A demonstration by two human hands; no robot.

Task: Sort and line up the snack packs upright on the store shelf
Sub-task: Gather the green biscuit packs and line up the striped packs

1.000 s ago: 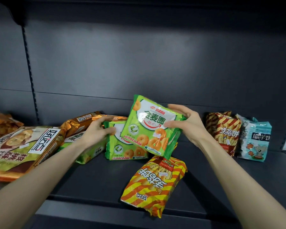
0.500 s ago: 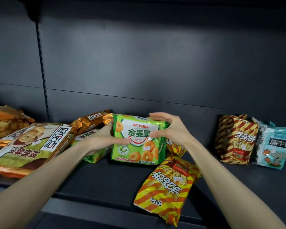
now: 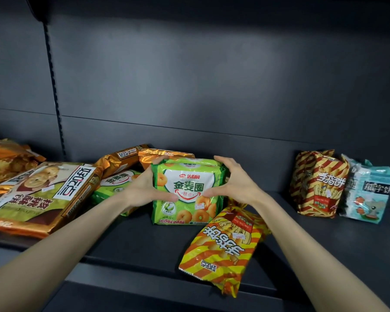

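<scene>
Two green ring-snack packs [image 3: 187, 192] stand upright one behind the other in the middle of the dark shelf [image 3: 133, 242]. My left hand [image 3: 144, 188] grips their left side and my right hand [image 3: 234, 181] grips their right side, thumbs across the front pack. A third green pack [image 3: 115, 183] lies flat to the left, partly under my left wrist. A yellow-and-orange striped pack [image 3: 221, 248] lies flat in front, at the shelf's edge. At the right a red striped pack [image 3: 318, 188] and a pale blue pack [image 3: 367, 194] stand upright.
A large green-and-orange cracker pack [image 3: 38, 197] lies flat at the left, with orange foil packs [image 3: 119, 158] behind it and another orange bag [image 3: 7, 161] at the far left. The shelf's back wall [image 3: 212, 86] rises close behind. Bare shelf lies between the green packs and the red striped pack.
My right hand has brought the lifted green pack down in front of the standing green one. Both hands now squeeze the two packs together upright.
</scene>
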